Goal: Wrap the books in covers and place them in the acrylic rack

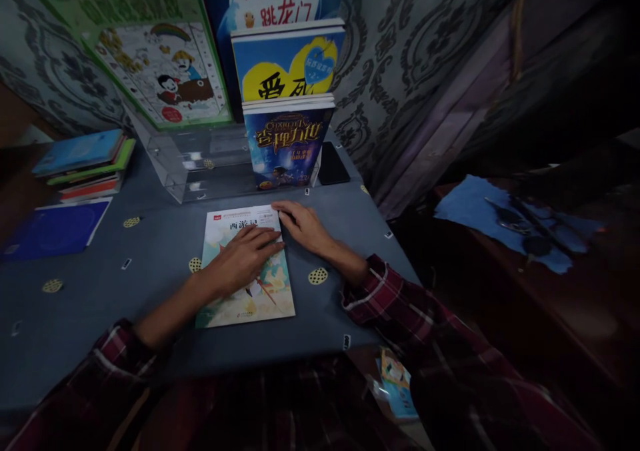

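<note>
1 book (274, 279) on the table (155, 264), before the rack (220, 147), right of the book stack (90, 164)

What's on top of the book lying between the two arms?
The left hand rests on the book, and the right hand is at its top right corner. The part under the left hand can't be seen.
</note>
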